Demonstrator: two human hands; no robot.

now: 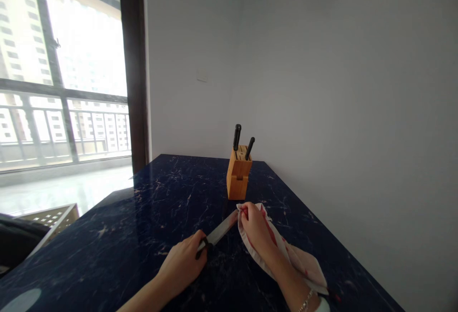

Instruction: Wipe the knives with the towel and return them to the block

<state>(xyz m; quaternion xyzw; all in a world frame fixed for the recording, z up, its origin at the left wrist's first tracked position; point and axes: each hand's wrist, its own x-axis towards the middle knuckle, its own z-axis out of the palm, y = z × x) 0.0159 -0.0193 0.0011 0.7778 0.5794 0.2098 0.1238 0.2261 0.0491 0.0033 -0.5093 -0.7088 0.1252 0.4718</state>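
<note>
My left hand [184,262] is closed around the dark handle of a knife, and the blade [223,228] points away to the upper right above the table. In my right hand [255,226] is bunched a white cloth [307,264] with red marks, pinched at the blade's tip end. The rest of the cloth trails under my right forearm towards the lower right. Just beyond my hands stands a wooden knife block [237,185], upright, with black-handled knives [236,136] in its top slots.
The dark blue marbled table [171,192] runs up to the wall [322,88] at the back and right. Beside the cloth's lower end lies a small dark and red thing [334,296], mostly hidden. A window [86,64] is at left, with a light perforated panel [53,221] below it.
</note>
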